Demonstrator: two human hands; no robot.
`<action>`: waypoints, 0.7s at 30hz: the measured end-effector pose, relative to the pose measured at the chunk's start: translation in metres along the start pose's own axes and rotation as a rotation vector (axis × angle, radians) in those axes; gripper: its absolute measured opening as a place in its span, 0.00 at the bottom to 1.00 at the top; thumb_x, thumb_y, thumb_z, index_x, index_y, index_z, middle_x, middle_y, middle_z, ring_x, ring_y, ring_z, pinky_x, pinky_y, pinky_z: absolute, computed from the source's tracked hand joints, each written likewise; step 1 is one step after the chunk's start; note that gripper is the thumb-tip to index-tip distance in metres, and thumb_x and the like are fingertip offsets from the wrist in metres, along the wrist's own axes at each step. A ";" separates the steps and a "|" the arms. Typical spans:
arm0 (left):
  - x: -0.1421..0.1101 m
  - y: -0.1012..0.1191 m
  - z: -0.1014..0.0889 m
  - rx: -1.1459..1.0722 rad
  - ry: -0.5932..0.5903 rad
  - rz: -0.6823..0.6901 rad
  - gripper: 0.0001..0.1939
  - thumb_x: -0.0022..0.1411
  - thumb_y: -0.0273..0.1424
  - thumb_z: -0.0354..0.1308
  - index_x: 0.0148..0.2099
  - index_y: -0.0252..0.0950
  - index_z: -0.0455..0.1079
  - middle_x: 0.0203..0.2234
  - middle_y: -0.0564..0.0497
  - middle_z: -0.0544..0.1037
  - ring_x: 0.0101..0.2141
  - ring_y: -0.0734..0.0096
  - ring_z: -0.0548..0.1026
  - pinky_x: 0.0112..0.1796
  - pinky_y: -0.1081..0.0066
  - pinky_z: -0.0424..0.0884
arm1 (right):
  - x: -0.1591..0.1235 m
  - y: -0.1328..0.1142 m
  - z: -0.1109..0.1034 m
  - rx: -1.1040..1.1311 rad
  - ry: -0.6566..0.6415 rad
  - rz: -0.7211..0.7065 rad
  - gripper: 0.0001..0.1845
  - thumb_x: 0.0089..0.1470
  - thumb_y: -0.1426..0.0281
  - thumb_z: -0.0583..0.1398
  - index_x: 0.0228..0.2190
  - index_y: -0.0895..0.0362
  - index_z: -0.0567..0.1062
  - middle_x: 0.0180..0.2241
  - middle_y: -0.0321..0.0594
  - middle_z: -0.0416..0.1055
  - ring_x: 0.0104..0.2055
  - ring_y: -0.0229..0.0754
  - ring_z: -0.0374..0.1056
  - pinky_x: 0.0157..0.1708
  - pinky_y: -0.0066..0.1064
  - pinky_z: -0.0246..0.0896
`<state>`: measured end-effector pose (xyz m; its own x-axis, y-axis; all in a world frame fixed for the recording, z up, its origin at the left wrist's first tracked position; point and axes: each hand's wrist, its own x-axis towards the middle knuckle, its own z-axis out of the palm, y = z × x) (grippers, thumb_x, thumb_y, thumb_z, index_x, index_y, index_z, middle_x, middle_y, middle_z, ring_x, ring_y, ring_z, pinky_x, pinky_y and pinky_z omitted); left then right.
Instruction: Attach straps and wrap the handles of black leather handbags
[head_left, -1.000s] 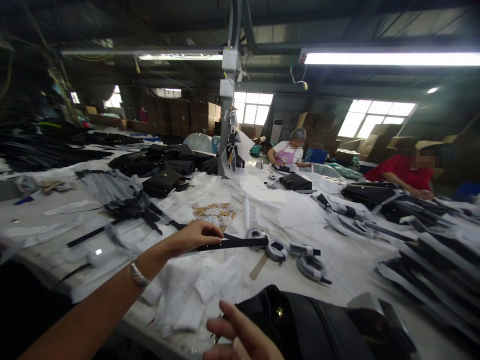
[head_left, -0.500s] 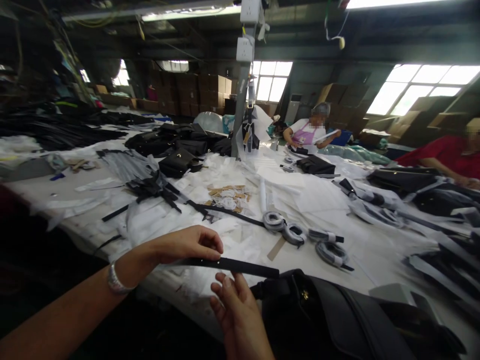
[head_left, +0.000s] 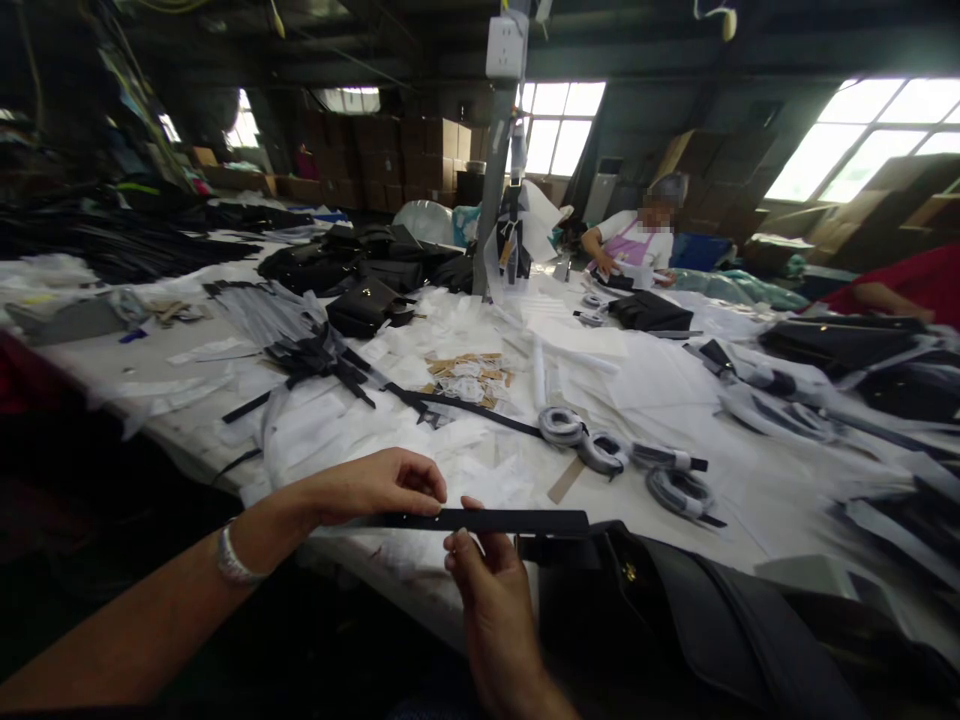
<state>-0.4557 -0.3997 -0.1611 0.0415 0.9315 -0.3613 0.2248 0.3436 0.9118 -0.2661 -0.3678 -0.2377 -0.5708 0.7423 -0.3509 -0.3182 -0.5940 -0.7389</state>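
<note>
My left hand (head_left: 390,484), with a silver bracelet on its wrist, pinches a black strap (head_left: 529,521) between thumb and curled fingers. Small shiny studs or holes show on the strap near the thumb. My right hand (head_left: 501,605) grips the same strap from below; one fingertip shows above its upper edge and the thumb lies at the lower edge. The strap's squared end points right, past my right hand. Close to that end, a black bag (head_left: 675,610) with a gold-coloured clasp rests at the table's front edge.
Coiled, wrapped straps (head_left: 562,427) lie beyond my hands on the white table (head_left: 757,500). Brown tags (head_left: 469,378), a bundle of wrapped straps (head_left: 270,320) and black bags (head_left: 367,305) sit farther back. A post (head_left: 491,200) rises mid-table. A co-worker (head_left: 637,235) works across it.
My right hand has moved up and closed onto the strap, where before its fingers were spread below it. The strap's right end has risen to nearly level. The view has tilted down slightly.
</note>
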 end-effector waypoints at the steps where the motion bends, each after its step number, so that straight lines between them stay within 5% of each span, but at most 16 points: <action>1: -0.001 0.000 0.001 0.046 0.030 0.020 0.11 0.58 0.37 0.62 0.40 0.35 0.75 0.33 0.52 0.80 0.35 0.68 0.75 0.36 0.75 0.68 | 0.002 0.000 0.000 -0.036 0.015 -0.025 0.24 0.44 0.62 0.71 0.44 0.55 0.77 0.32 0.37 0.76 0.33 0.37 0.69 0.34 0.27 0.65; 5: -0.012 -0.005 0.008 0.321 0.234 0.103 0.17 0.63 0.41 0.56 0.49 0.38 0.74 0.46 0.50 0.80 0.47 0.62 0.74 0.49 0.69 0.66 | 0.010 -0.003 0.003 -0.041 0.081 -0.057 0.18 0.44 0.59 0.70 0.33 0.58 0.78 0.24 0.35 0.74 0.27 0.35 0.67 0.30 0.26 0.64; 8: -0.023 -0.020 0.013 0.481 0.319 0.078 0.25 0.57 0.42 0.64 0.56 0.41 0.71 0.53 0.50 0.76 0.53 0.59 0.71 0.55 0.68 0.61 | 0.014 -0.008 0.004 0.056 0.095 -0.008 0.17 0.43 0.58 0.71 0.27 0.59 0.76 0.22 0.33 0.71 0.26 0.33 0.66 0.28 0.23 0.63; 14: -0.031 -0.039 0.017 0.423 0.297 0.038 0.13 0.62 0.37 0.58 0.45 0.38 0.77 0.39 0.52 0.82 0.41 0.64 0.78 0.44 0.72 0.68 | 0.019 -0.011 0.000 0.192 0.176 0.072 0.16 0.39 0.62 0.73 0.25 0.59 0.76 0.25 0.33 0.70 0.28 0.33 0.69 0.27 0.22 0.67; 21: -0.034 -0.030 0.013 0.383 0.290 0.002 0.15 0.64 0.39 0.54 0.38 0.36 0.76 0.29 0.53 0.79 0.33 0.66 0.75 0.35 0.74 0.67 | 0.020 -0.007 -0.003 0.208 0.192 0.127 0.18 0.39 0.61 0.73 0.28 0.60 0.77 0.30 0.37 0.74 0.29 0.34 0.70 0.27 0.23 0.68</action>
<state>-0.4514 -0.4431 -0.1785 -0.2183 0.9458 -0.2405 0.5700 0.3236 0.7552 -0.2724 -0.3477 -0.2411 -0.4691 0.6912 -0.5497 -0.4132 -0.7219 -0.5551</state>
